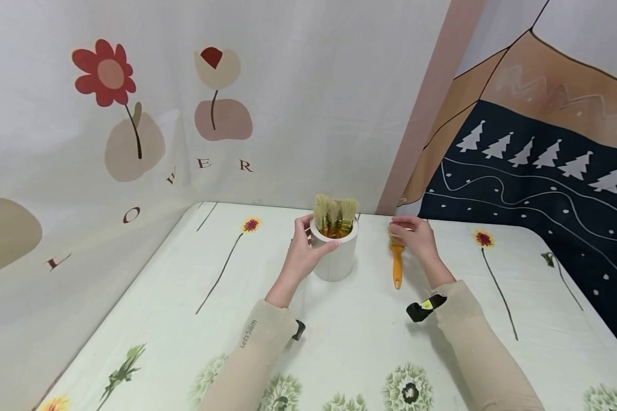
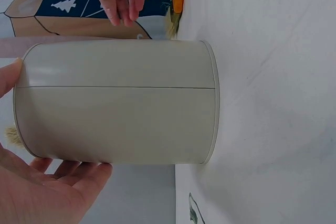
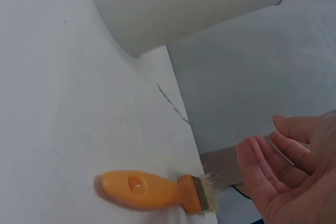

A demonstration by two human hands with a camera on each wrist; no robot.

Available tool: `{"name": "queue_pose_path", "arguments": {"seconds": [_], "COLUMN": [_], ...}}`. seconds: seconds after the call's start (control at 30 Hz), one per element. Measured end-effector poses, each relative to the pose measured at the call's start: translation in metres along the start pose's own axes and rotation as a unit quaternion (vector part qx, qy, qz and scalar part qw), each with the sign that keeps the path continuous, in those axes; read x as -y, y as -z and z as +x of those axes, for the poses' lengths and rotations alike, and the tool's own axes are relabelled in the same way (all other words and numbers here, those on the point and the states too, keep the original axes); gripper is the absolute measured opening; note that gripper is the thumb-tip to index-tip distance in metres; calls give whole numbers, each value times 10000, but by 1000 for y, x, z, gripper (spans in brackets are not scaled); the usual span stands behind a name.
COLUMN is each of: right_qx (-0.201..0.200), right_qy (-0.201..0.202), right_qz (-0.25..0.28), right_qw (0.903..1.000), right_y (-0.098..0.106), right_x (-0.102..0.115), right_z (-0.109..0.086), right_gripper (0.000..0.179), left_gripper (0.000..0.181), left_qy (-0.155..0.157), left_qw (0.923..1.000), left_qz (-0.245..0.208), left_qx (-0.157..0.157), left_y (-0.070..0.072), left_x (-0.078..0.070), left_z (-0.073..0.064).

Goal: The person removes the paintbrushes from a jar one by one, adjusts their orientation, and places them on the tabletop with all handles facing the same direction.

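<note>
A white cylindrical canister stands upright on the table, with several bristle paintbrushes in it, bristles up. My left hand grips the canister, its thumb at the near rim and its fingers round the left side, as the left wrist view also shows. To the right, a single paintbrush with an orange handle lies on the table, its bristles pointing away from me. Just over that bristle end hovers my right hand. Seen from the right wrist, the hand has loosely bent fingers, holds nothing and is apart from the brush.
A white cloth printed with flowers covers the table. Behind it hangs a pale curtain with flower prints, and at the right a dark blue cloth with white trees. The table's back edge runs close behind the canister.
</note>
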State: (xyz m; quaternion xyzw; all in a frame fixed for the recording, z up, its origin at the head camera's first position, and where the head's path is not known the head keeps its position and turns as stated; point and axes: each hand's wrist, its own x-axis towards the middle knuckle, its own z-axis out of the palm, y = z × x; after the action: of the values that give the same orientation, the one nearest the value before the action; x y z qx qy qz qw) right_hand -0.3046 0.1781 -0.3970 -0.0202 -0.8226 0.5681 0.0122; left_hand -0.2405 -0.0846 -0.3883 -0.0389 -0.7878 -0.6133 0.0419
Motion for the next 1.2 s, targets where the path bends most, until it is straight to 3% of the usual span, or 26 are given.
{"name": "queue_pose_path", "arguments": {"seconds": [0.9,1.2], "right_qx": [535,660], "right_qy": [480,850], "right_qz": [557,200], "right_qw": [9959,9940], "right_y": [-29,-40], "right_x": [45,51], "right_z": [-24,-30], "right_gripper": [42,40], "left_gripper": [84,85], "left_qy": [-63,-80], "left_qw": [10000,9999], "left_qz": [-75,-61], "left_qx": [-18,-2], "left_y": [0,1], "left_x": [1,0], "left_z": [0,-1]}}
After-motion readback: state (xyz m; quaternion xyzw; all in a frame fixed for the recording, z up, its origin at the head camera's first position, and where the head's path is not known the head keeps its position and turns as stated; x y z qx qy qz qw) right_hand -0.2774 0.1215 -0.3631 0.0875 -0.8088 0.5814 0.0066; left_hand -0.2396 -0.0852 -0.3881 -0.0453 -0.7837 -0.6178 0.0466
